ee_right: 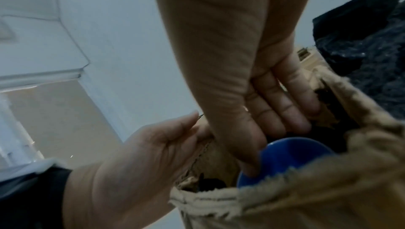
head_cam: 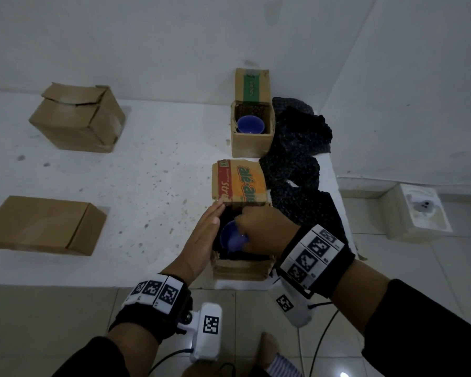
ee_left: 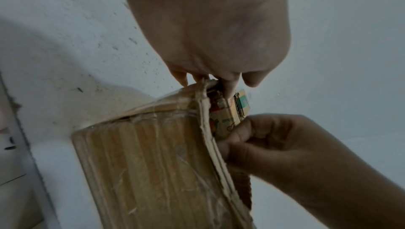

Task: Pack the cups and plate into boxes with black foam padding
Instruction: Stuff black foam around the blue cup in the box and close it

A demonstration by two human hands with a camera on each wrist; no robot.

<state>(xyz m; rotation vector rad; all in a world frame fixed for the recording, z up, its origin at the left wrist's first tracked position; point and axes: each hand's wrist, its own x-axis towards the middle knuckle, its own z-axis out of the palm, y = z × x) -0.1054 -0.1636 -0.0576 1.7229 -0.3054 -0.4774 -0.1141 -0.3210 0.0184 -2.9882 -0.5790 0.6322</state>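
An open cardboard box (head_cam: 239,268) with an orange printed lid flap (head_cam: 239,183) stands at the table's near edge. It is lined with black foam, and a blue cup (head_cam: 230,238) sits inside. My right hand (head_cam: 259,227) reaches in from the right. In the right wrist view its thumb is inside the blue cup (ee_right: 291,154) and its fingers (ee_right: 302,122) lie behind the cup's wall. My left hand (head_cam: 207,227) lies flat with straight fingers against the box's left side (ee_left: 153,163). A second blue cup (head_cam: 250,125) sits in the far open box (head_cam: 252,144).
A pile of black foam (head_cam: 297,159) lies right of both boxes. Two closed cardboard boxes (head_cam: 76,118) (head_cam: 41,225) stand on the left of the white table (head_cam: 147,186). Tiled floor and a white block (head_cam: 416,210) lie beyond the table's right edge.
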